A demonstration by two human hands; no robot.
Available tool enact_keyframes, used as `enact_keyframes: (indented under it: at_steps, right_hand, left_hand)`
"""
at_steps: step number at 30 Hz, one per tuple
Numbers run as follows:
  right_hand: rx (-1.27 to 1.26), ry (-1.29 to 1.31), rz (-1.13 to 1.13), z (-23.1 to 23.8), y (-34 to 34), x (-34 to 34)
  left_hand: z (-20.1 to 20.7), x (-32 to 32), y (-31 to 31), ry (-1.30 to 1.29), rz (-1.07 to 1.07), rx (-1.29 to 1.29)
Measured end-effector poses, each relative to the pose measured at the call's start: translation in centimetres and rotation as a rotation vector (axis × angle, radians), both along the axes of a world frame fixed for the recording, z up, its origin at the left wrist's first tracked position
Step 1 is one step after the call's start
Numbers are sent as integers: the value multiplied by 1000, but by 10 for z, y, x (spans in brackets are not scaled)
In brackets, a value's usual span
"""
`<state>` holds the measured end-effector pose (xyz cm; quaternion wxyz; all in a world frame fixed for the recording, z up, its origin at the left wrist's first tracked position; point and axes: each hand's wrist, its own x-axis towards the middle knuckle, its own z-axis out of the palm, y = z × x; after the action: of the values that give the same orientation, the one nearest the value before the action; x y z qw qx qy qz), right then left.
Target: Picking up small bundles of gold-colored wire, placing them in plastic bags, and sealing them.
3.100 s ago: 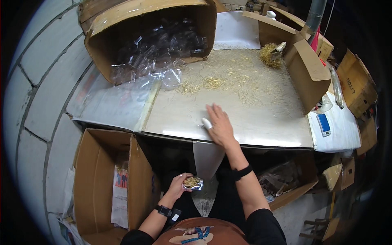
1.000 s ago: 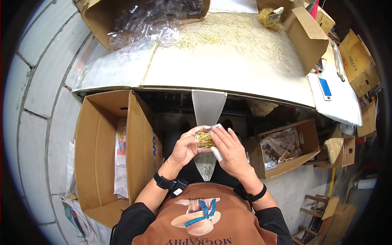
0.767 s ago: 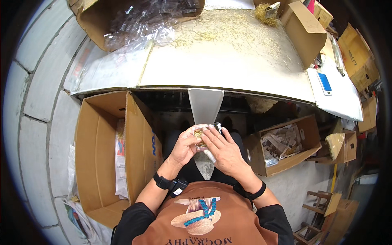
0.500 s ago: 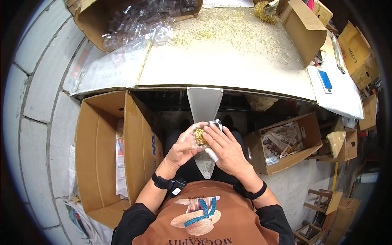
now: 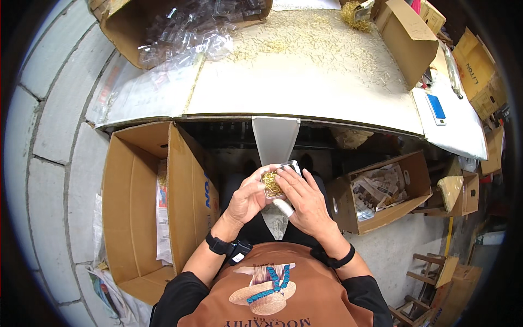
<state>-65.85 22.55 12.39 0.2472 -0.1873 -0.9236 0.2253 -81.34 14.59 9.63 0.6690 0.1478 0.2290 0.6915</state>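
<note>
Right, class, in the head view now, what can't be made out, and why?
Head view:
- Whether the gold-coloured pieces continue beneath the right hand: the hand covers that part.
- The upper part of the brown carton: cut off by the top edge.
- Any markings on the blue-topped device: too small.

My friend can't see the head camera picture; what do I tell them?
A person's left hand holds a small clear case of golden pieces, with the right hand laid partly over it. Beyond, more golden pieces lie scattered across a pale table.
</note>
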Motion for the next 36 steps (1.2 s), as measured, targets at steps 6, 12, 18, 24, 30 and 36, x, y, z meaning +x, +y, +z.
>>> enact_keyframes:
  at_steps: [6,12,18,24,30,36]
  right_hand:
    - [-24,24,-106,-4,-8,-9]
    - [-144,95,-171,-9,-8,-18]
    - [17,27,-163,-4,-10,-16]
    - [98,-235,80,-3,-7,-2]
    - [122,-205,80,5,1,-4]
    - [-104,289,-176,17,17,11]
  left_hand:
    - [-17,7,3,172,111,-136]
    - [-14,14,4,306,132,-185]
    - [-15,11,8,215,216,-205]
    - [-8,8,11,286,218,-238]
    - [-8,7,21,350,236,-201]
    - [23,-21,26,326,119,-235]
